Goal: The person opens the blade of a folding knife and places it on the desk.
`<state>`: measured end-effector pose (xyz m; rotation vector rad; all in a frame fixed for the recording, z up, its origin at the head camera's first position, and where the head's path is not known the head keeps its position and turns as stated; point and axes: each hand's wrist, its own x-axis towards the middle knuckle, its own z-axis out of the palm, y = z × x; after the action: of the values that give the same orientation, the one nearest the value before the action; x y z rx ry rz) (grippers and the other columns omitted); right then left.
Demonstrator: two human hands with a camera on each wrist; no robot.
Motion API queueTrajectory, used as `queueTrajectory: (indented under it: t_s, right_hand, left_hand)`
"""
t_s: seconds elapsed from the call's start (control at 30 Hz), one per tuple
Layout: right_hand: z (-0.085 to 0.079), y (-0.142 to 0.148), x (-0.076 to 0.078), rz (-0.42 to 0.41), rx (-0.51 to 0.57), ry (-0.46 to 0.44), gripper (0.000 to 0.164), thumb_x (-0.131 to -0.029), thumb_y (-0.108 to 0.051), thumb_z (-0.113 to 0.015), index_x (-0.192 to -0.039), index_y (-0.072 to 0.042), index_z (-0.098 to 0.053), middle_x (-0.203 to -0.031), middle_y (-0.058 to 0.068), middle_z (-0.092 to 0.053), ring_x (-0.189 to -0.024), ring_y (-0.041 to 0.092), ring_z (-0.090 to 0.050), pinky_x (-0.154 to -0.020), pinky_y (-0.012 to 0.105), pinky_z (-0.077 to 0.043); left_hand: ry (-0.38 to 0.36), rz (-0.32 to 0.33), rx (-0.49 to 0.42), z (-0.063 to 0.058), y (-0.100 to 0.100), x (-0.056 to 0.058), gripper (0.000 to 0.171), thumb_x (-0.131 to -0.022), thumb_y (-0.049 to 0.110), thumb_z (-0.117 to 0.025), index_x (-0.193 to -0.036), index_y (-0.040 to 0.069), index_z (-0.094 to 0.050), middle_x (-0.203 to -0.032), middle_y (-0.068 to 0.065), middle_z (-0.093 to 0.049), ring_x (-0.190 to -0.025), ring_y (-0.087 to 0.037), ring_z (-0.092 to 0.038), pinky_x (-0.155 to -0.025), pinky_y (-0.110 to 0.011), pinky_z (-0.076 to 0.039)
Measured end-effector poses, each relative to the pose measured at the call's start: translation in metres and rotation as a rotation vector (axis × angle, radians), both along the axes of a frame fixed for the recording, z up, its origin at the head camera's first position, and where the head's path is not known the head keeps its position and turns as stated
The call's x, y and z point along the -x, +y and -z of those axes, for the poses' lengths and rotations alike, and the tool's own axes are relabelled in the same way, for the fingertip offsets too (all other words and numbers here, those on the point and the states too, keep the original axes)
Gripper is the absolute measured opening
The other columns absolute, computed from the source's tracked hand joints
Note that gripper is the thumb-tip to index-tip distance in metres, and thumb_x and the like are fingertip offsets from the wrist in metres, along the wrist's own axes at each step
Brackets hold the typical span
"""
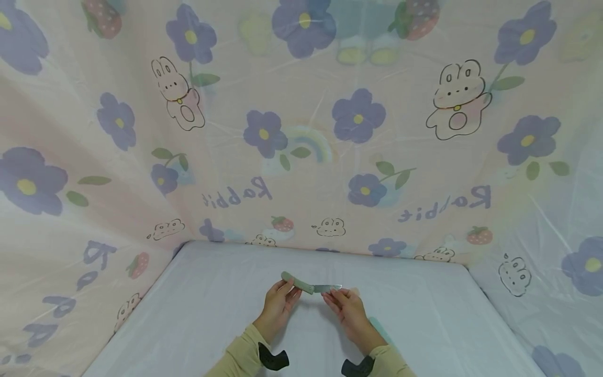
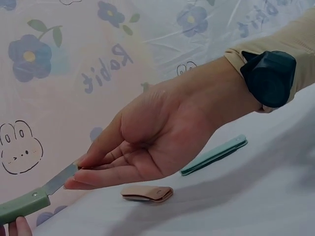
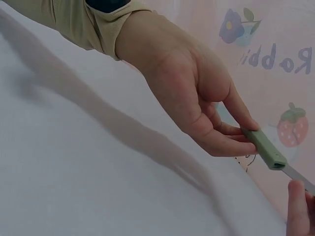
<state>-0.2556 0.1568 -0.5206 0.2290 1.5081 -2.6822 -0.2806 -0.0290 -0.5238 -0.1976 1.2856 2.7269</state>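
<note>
A small folding knife with a green handle [image 1: 298, 283] is held up above the white surface, its blade [image 1: 324, 288] swung out. My left hand [image 1: 278, 306] grips the handle between thumb and fingers; the right wrist view shows this left hand [image 3: 182, 93] from the side. With thumb and fingertips my right hand [image 1: 348, 311] pinches the blade near its tip, as the left wrist view shows. Below and beyond the right hand lie a tan folded knife [image 2: 147, 193] and a teal folded knife [image 2: 214, 155]. In the head view the right hand mostly covers the tan one.
A white-covered surface [image 1: 212, 314] spreads beneath both hands. Fabric walls [image 1: 301, 173] printed with flowers, rabbits and strawberries enclose it at the back and both sides. Each wrist wears a black device [image 2: 269, 78].
</note>
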Motion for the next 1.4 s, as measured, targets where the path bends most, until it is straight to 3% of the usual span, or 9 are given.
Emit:
queueTrajectory:
  t_s: [0.4, 0.67, 1.0, 1.17, 1.3, 1.4]
  right_hand:
    - [0.006, -0.015, 0.000, 0.042, 0.077, -0.025, 0.032, -0.094, -0.003, -0.052, -0.117, 0.014, -0.038, -0.100, 0.020, -0.065, -0.090, 0.021, -0.066, -0.087, 0.029, -0.049]
    - [0.009, -0.026, -0.003, 0.086, 0.121, -0.006, 0.028, -0.096, -0.004, -0.050, -0.116, 0.010, -0.036, -0.102, 0.019, -0.062, -0.091, 0.020, -0.066, -0.087, 0.029, -0.049]
    - [0.009, -0.034, -0.001, 0.154, 0.102, -0.061, 0.033, -0.095, -0.006, -0.052, -0.119, 0.010, -0.037, -0.105, 0.021, -0.062, -0.091, 0.020, -0.066, -0.085, 0.029, -0.050]
    - [0.005, -0.036, 0.002, 0.172, 0.083, -0.064, 0.033, -0.095, -0.006, -0.053, -0.120, 0.010, -0.038, -0.106, 0.022, -0.062, -0.091, 0.021, -0.066, -0.085, 0.029, -0.050]
    - [-0.002, -0.035, 0.005, 0.155, 0.079, -0.051, 0.035, -0.095, -0.005, -0.051, -0.122, 0.012, -0.036, -0.106, 0.023, -0.061, -0.092, 0.021, -0.066, -0.086, 0.029, -0.050]
    - [-0.009, -0.035, 0.008, 0.133, 0.072, -0.050, 0.037, -0.096, -0.004, -0.049, -0.125, 0.013, -0.034, -0.104, 0.022, -0.061, -0.093, 0.021, -0.065, -0.087, 0.029, -0.049]
  left_hand:
    - [-0.031, -0.105, -0.083, 0.002, 0.003, -0.002, 0.049, -0.095, 0.008, -0.054, -0.132, -0.012, -0.029, -0.114, -0.017, -0.044, -0.099, -0.023, -0.056, -0.095, -0.034, -0.045]
    - [-0.046, -0.198, -0.119, 0.000, 0.006, -0.002, 0.044, -0.095, 0.003, -0.052, -0.129, -0.013, -0.030, -0.110, -0.016, -0.046, -0.096, -0.022, -0.058, -0.094, -0.034, -0.045]
    - [-0.043, -0.241, -0.138, 0.000, 0.007, -0.001, 0.045, -0.094, 0.003, -0.053, -0.129, -0.012, -0.029, -0.111, -0.017, -0.046, -0.097, -0.023, -0.057, -0.095, -0.036, -0.044]
    - [-0.030, -0.247, -0.122, -0.003, 0.005, 0.001, 0.046, -0.093, 0.001, -0.054, -0.128, -0.014, -0.029, -0.109, -0.018, -0.047, -0.095, -0.024, -0.058, -0.094, -0.036, -0.045]
    - [-0.043, -0.266, -0.062, -0.008, 0.001, 0.005, 0.047, -0.091, 0.001, -0.057, -0.128, -0.015, -0.032, -0.105, -0.018, -0.052, -0.090, -0.025, -0.061, -0.090, -0.036, -0.048]
    - [-0.051, -0.260, -0.017, -0.013, -0.002, 0.009, 0.046, -0.092, 0.001, -0.056, -0.128, -0.016, -0.034, -0.110, -0.023, -0.052, -0.095, -0.029, -0.061, -0.090, -0.037, -0.048]
